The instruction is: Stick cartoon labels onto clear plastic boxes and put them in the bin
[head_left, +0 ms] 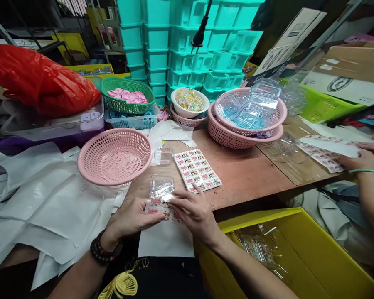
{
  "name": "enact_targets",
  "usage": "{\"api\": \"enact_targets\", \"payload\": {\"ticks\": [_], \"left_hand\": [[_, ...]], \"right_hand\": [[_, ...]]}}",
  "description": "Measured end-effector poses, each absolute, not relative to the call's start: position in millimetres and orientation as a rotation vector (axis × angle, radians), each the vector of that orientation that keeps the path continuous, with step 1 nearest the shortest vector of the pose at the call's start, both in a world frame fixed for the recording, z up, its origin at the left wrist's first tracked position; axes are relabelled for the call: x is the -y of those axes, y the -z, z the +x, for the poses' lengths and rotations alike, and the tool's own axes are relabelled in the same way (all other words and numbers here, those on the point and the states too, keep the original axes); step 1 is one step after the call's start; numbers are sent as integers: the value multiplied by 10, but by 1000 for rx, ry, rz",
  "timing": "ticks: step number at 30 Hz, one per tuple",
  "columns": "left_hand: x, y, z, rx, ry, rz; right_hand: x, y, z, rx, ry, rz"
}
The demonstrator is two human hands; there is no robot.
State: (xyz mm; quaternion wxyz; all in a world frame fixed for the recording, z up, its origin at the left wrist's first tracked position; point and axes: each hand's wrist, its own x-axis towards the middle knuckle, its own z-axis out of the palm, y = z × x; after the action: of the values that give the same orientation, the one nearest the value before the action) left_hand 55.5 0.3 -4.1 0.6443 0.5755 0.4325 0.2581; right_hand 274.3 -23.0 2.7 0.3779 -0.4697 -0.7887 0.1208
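Note:
My left hand (pixel 132 216) grips the left side of a sticker sheet (pixel 157 211) between thumb and fingers. Red lettering and small cartoon figures are printed on it, and its blank white lower part (pixel 165 241) hangs toward my lap. Bent fingers of my right hand (pixel 195 214) close on the sheet's upper right part. What the right fingertips pinch is partly hidden. Just beyond the sheet, touching or nearly touching it, lies a clear plastic box (pixel 161 185). To the right is a stack of sticker sheets (pixel 198 169), and another clear box (pixel 162 156) lies behind.
An empty pink basket (pixel 115 155) stands left, above white backing papers (pixel 56 199). Pink baskets (pixel 233 139) of clear boxes, a white bowl (pixel 190 101) and teal bins (pixel 187 45) stand behind. A yellow crate (pixel 311 245) is lower right; another person's hands (pixel 366 155) hold sticker sheets.

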Motion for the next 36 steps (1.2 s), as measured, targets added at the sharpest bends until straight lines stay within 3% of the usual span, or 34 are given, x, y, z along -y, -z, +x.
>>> {"api": "enact_targets", "payload": {"ticks": [2,5,9,11,15,18,26,36], "left_hand": [[21,45,564,-958,-557,1261],[64,56,554,-955,-525,1171],[120,1,483,-1038,-540,1211],[130,-55,436,-1101,-568,1337],[89,-84,367,-1181,-721,1747],[34,20,361,-1236,-741,1889],[48,266,427,-1056,-587,1543],[80,312,417,-1017,-610,1663]], "right_hand": [[332,50,2788,2142,-196,-1133],[488,91,2889,2342,-311,-951],[453,-89,2896,2021,-370,-1078],[264,-225,2815,1715,-566,-1248],[-267,-326,2644,1276,-1286,-1420],[-539,-241,2576,1128,-1527,-1496],[-673,-146,2501,1203,-1566,-1668],[-747,-222,2468,1385,-1483,-1794]]}}
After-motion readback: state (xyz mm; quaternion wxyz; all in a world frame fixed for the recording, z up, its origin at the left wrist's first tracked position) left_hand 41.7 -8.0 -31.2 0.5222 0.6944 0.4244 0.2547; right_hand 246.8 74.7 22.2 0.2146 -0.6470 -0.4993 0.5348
